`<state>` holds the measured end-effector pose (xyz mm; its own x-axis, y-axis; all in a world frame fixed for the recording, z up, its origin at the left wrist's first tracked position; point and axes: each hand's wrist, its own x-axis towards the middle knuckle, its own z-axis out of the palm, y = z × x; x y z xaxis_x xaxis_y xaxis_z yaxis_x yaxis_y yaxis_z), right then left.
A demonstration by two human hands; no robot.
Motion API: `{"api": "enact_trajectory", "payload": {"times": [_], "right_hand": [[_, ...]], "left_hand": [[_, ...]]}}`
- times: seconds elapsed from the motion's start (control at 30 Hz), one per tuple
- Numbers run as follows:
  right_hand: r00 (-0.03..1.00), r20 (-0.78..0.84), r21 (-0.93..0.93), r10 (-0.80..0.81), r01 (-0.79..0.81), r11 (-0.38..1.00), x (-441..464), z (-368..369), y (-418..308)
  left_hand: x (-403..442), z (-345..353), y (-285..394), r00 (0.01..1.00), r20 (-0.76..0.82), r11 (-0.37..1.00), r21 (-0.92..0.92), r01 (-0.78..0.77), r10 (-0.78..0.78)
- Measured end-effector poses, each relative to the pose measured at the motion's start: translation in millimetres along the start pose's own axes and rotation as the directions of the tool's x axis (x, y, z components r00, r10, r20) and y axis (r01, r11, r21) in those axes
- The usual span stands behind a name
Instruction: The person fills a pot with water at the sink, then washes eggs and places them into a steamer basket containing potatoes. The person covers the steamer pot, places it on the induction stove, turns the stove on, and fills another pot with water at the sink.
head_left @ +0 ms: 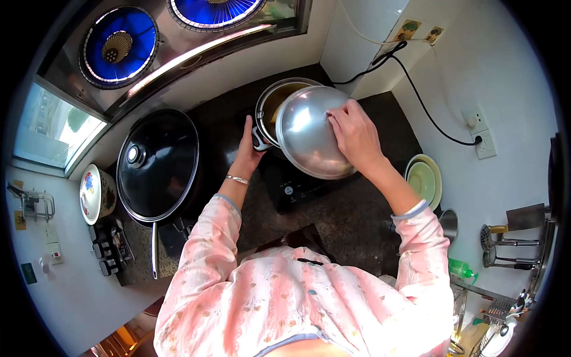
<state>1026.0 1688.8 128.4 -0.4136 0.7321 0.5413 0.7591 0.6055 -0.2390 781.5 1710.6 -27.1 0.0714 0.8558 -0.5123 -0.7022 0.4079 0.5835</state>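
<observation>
While right grip [358, 134] pinches lid [308, 140], left grip [246, 153] meets pot handle [259, 140], closure unclear; dark counter [372, 211], white walls [508, 202].

Right fingers [341, 122] hold lid [308, 137] partly over pot [260, 107]

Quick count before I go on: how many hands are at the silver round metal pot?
2: the left hand at the pot's dark handle, the right hand holding the domed silver metal lid by its top.
</observation>
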Motion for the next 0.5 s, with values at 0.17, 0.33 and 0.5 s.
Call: {"api": "enact_trajectory", "payload": {"times": [0.17,0.33,0.5], "right_hand": [[0.989,0.118,-0.130,-0.093,0.109,0.986,48,72,16],[0.981,0.145,-0.145,-0.132,0.153,0.978,56,98,22],[0.980,0.192,-0.133,-0.053,0.079,0.988,49,106,25]], "left_hand": [[-4,-3,4,1.000,0.006,0.995,0.094,0.024,-0.025],[-6,-2,3,0.999,-0.051,0.991,0.134,0.023,-0.017],[-4,-4,2,0.999,-0.045,0.989,0.150,0.002,0.005]]}}
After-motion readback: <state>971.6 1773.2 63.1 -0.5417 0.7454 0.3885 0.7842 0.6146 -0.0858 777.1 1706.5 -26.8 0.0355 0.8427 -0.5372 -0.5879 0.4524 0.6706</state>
